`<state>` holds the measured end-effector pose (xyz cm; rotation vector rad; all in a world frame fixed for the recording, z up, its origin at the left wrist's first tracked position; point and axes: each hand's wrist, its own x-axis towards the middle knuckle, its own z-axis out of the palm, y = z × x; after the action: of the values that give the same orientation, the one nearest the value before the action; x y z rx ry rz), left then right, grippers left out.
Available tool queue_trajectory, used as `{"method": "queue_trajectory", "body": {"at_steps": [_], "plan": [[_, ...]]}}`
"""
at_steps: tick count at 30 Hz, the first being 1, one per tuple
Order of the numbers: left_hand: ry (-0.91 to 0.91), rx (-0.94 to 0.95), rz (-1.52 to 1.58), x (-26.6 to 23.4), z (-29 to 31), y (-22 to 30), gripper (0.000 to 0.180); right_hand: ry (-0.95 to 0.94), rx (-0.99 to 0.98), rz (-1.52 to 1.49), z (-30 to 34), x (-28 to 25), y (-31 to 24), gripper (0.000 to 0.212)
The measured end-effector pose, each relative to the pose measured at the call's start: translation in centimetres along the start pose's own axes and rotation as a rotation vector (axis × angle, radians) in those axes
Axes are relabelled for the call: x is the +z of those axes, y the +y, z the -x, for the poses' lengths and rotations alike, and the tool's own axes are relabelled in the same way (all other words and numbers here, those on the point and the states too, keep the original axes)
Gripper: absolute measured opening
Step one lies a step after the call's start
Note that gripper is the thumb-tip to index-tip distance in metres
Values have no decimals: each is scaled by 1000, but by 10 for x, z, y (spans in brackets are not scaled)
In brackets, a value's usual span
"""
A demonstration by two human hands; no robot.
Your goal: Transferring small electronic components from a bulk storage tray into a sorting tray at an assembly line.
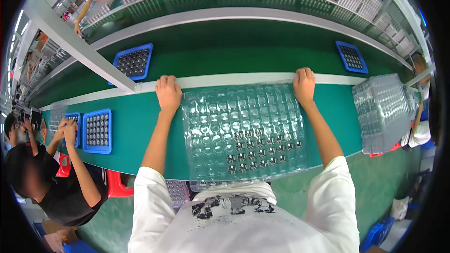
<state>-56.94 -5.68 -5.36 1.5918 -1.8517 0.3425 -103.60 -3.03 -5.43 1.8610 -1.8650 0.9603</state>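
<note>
A large clear plastic blister tray (206, 133) lies in front of me on the green bench, with rows of moulded round cells. Dark black-and-silver pieces (253, 155) show in several cells in its middle and near right part. My left hand (168, 94) is closed over the white rail (225, 80) just beyond the tray's far left corner. At the far right corner, my right hand (304, 86) also curls over the rail, close against the tray's edge. The thumbs and undersides of both hands are mostly hidden.
Blue trays of small dark parts stand at left (111, 131) and beyond the rail (149, 63), (365, 69). Stacked clear trays (382, 112) stand at right. A slanted grey post (79, 42) rises at left. A co-worker in black (70, 192) sits left, hands near another blue tray.
</note>
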Motion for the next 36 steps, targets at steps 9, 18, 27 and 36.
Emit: {"method": "queue_trajectory", "body": {"at_steps": [9,18,27,36], "plan": [[-24,43,105,11,-11,-10,13,-26,20,45,5,2,5,15],[-98,-289,551,35,-42,-8,17,5,36,57,8,7,10,13],[-149,-273,616,31,-49,-8,18,-9,49,93,2,7,8,12],[-128,-328,692,31,-43,-10,17,-2,78,96,6,5,4,13]]}}
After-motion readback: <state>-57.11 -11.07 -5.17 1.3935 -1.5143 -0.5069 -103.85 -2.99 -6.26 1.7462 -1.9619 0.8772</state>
